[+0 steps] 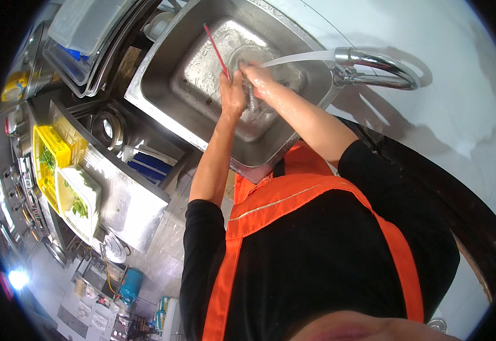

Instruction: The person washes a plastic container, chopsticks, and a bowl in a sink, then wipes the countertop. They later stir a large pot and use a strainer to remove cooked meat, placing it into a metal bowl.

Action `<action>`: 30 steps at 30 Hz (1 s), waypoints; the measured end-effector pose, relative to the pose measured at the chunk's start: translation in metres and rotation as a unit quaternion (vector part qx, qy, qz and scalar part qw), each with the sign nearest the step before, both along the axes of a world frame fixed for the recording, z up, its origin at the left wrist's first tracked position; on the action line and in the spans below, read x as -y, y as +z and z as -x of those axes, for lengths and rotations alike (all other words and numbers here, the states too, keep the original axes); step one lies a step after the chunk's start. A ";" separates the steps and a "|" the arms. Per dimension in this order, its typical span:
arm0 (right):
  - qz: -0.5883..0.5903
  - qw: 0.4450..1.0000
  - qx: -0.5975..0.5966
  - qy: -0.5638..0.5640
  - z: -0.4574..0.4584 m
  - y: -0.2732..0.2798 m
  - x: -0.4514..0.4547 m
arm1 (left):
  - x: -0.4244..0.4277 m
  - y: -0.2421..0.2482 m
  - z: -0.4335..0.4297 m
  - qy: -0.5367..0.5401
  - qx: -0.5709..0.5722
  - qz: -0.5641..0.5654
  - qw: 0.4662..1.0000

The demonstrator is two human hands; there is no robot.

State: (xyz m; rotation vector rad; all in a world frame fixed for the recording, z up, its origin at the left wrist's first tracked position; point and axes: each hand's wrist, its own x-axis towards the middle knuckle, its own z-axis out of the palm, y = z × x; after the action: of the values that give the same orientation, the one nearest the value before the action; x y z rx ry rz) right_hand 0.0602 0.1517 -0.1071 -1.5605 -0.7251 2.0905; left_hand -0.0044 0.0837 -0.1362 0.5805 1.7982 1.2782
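A stainless-steel sink (169, 102) lies before me with water in its bowl. My left hand (232, 94) is over the bowl, its fingers closed on a thin red stick-like thing (216, 50) with a dark tip that points up and away. Close beside it, my right hand (258, 78) is wet, with its fingers bent in the splashing water; whether it grips anything is hidden. From the chrome faucet (378, 68) at the right, a stream of water (301, 57) runs towards my right hand.
Clear plastic containers (86, 25) are stacked left of the sink. On a steel counter (124, 200) stand a yellow plastic basket (61, 143) and a white basket (92, 181), both holding leafy greens. Blue and white trays (147, 166) sit below. A blue gas cylinder (131, 282) stands on the floor farther off.
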 end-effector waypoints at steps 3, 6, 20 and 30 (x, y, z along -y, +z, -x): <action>-0.020 0.983 -0.175 0.046 -0.009 -0.002 0.004 | 0.004 -0.001 0.002 0.050 0.002 0.013 0.999; -0.440 0.719 0.008 0.539 -0.030 -0.024 -0.031 | 0.013 0.016 0.023 -0.034 0.034 0.075 0.996; -0.277 0.851 0.026 0.446 -0.024 -0.046 -0.020 | 0.004 0.011 0.016 -0.006 0.092 0.035 0.995; -0.598 0.773 0.158 0.142 -0.089 0.039 -0.007 | 0.009 -0.051 0.014 0.176 0.624 0.020 0.761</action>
State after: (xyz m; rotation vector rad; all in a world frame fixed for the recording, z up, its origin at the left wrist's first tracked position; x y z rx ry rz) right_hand 0.1494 0.1585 -0.0679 -1.0038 -1.9823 0.9517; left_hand -0.0186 0.0749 -0.1868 -0.6205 0.7551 1.3275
